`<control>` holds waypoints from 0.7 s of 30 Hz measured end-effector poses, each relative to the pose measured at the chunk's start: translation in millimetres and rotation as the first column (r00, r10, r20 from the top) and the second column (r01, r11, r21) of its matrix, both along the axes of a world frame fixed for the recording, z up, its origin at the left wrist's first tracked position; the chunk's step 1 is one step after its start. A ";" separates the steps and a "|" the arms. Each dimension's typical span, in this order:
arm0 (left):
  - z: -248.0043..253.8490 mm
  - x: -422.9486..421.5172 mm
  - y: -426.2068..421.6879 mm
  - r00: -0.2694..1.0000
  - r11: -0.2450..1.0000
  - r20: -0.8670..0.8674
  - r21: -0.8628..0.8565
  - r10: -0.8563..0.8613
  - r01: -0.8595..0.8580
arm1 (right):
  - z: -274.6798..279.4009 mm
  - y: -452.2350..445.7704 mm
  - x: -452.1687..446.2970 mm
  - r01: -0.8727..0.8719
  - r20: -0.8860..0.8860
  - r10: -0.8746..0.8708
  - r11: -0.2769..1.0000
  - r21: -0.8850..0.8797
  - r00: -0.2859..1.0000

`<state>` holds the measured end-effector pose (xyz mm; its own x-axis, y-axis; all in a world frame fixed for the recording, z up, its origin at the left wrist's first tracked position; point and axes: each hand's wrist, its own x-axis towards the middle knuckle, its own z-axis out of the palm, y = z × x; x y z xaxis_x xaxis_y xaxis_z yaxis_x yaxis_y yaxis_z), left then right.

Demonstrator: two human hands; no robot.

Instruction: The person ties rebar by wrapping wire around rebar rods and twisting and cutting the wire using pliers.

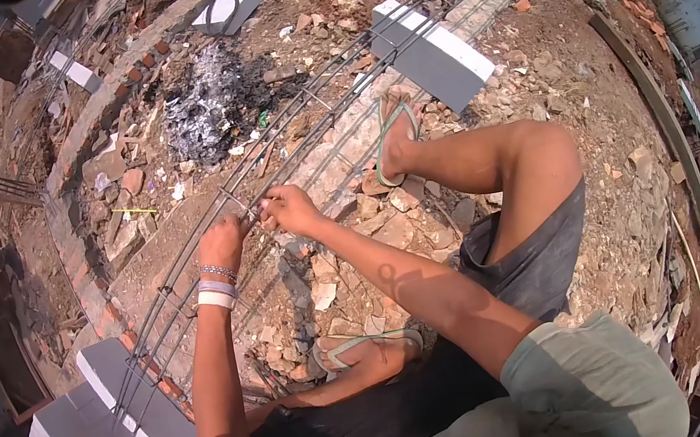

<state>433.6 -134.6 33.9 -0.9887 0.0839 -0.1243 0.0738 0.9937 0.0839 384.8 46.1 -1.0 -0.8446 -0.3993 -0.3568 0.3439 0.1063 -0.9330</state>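
Note:
A long cage of steel reinforcing bars (331,113) with stirrups runs diagonally in front of me. My left hand (223,242), with bracelets and white bands at the wrist, is closed around the cage at a stirrup. Beside it, touching the same spot, my right hand (288,210) has its thumb and fingers pinched together. Whatever lies between those fingertips is too small and hidden to make out. The cage passes over a grey block with a white top (432,43) farther along. Its near end lies over a grey-and-white block (134,393) at lower left.
Broken stone and rubble (404,237) cover the ground under my sandalled feet. A grey ash heap (207,113) lies beyond the cage. Another white-topped block (233,5) sits farther back. A low brick edge (84,263) runs along the left, and a long plank (648,90) along the right.

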 end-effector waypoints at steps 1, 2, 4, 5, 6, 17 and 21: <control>0.6 1.8 4.2 0.998 0.999 -0.041 -0.003 0.044 -0.045 | 8.3 2.8 3.7 0.008 -0.139 -0.001 0.999 0.044 0.990; 7.2 1.1 11.6 0.991 0.990 0.019 -0.036 0.134 -0.133 | 0.9 0.3 5.0 0.063 -0.306 -0.026 0.992 0.111 0.952; 28.0 -5.2 15.3 0.945 0.927 0.199 0.225 0.259 -0.301 | -2.0 1.4 9.1 0.103 -0.446 -0.006 0.976 0.194 0.895; 26.5 -7.2 10.8 0.936 0.873 0.236 0.356 0.260 -0.333 | 0.3 1.2 10.6 0.092 -0.369 -0.041 0.988 0.122 0.928; 14.2 -11.7 -1.8 0.925 0.809 0.312 0.473 0.217 -0.349 | 7.3 2.8 11.6 0.061 -0.269 -0.038 0.995 0.081 0.962; 1.6 -25.3 -32.4 0.540 -0.028 0.825 0.552 0.166 -0.834 | -10.2 -6.6 14.9 0.080 -0.397 -0.040 0.993 0.085 0.917; -10.0 -27.7 -21.8 0.654 0.221 0.649 0.623 0.388 -0.750 | -6.1 -7.9 21.2 0.135 -0.591 -0.018 0.979 0.155 0.806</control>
